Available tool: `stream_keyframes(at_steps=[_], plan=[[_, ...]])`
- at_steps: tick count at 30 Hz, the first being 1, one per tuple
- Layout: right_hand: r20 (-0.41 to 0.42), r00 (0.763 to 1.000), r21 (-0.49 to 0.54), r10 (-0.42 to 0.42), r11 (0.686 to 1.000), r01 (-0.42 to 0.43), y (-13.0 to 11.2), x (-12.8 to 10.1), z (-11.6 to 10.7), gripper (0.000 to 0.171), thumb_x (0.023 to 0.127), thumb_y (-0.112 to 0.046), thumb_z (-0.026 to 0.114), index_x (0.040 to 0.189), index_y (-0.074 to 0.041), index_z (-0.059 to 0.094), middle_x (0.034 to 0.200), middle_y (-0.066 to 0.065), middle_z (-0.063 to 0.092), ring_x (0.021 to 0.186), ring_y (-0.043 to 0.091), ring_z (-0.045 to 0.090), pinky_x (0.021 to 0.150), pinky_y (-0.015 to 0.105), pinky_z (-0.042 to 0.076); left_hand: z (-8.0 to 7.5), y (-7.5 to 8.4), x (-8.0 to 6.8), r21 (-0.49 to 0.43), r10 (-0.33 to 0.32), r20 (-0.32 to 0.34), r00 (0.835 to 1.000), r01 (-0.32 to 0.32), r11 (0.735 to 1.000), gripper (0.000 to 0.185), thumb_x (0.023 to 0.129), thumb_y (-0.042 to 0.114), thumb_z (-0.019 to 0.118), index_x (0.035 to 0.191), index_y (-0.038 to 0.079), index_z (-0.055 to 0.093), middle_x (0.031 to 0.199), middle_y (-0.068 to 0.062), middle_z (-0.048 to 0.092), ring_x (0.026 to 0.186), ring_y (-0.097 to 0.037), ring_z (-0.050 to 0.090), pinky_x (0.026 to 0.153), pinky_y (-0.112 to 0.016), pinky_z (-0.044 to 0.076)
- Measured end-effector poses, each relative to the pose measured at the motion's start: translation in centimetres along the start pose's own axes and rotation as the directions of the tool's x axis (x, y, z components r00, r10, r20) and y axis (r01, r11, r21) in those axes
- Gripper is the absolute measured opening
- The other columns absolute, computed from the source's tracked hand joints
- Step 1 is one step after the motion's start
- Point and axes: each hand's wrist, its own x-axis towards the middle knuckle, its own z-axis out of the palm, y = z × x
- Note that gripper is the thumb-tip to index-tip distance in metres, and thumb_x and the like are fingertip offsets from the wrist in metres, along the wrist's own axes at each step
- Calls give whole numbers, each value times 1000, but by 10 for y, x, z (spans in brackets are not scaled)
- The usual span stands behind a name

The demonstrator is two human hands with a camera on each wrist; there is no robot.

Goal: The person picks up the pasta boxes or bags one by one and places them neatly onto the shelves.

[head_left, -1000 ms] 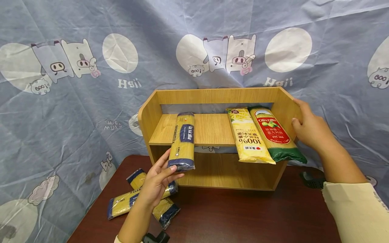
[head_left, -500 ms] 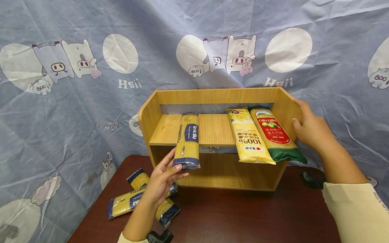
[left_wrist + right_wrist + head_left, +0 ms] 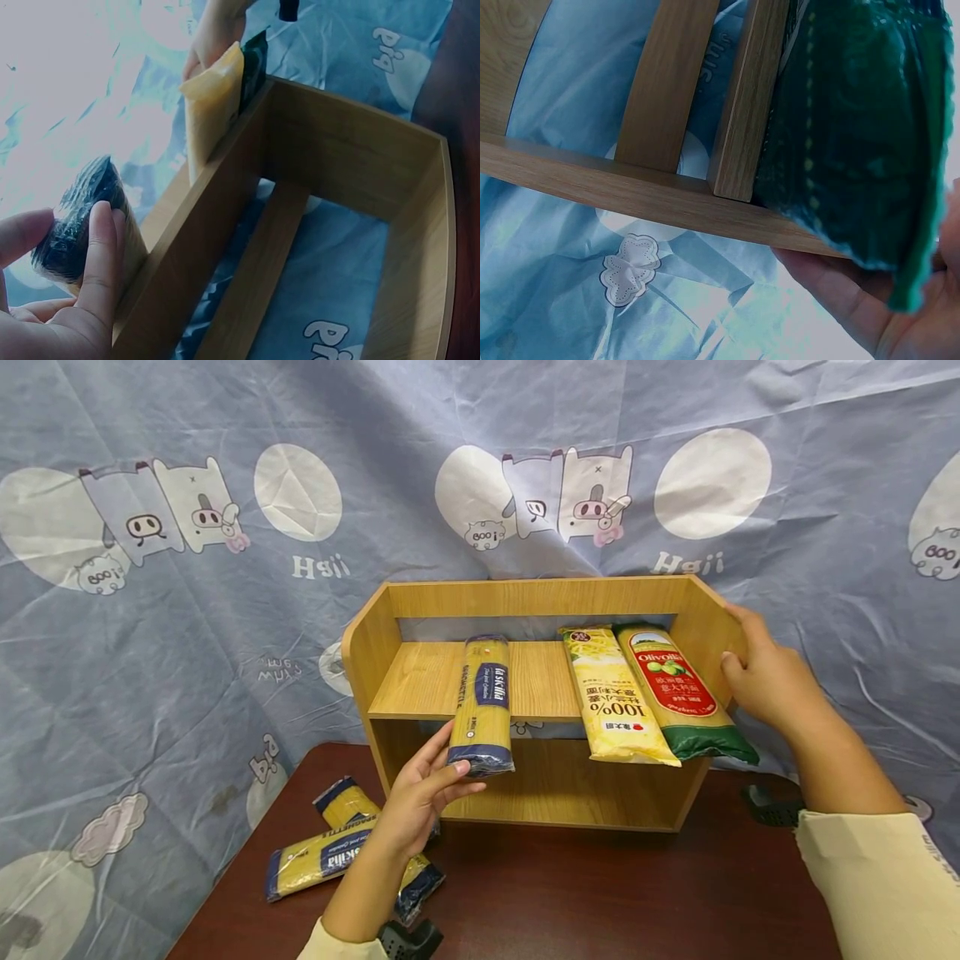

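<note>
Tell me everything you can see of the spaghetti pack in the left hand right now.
The spaghetti pack is a long, narrow clear-film bag of yellow pasta with dark blue ends and a blue label. It lies lengthwise on the upper board of the wooden shelf, its near end overhanging the front edge. The left hand holds that near end, thumb on one side and fingers on the other. It stands apart from the two packs further right.
</note>
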Motion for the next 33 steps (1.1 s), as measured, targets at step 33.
stream_keyframes(at_steps=[33], plan=[[-1, 1000, 5, -1, 1000, 1, 1, 1, 0, 67, 103, -20, 41, 163, -18, 11, 104, 44, 55, 88, 54, 54, 72, 64, 42, 41, -15, 35, -11, -46, 54, 998, 46, 999, 73, 100, 9, 59, 162, 22, 22, 152, -17, 48, 109, -15, 69, 94, -42, 59]])
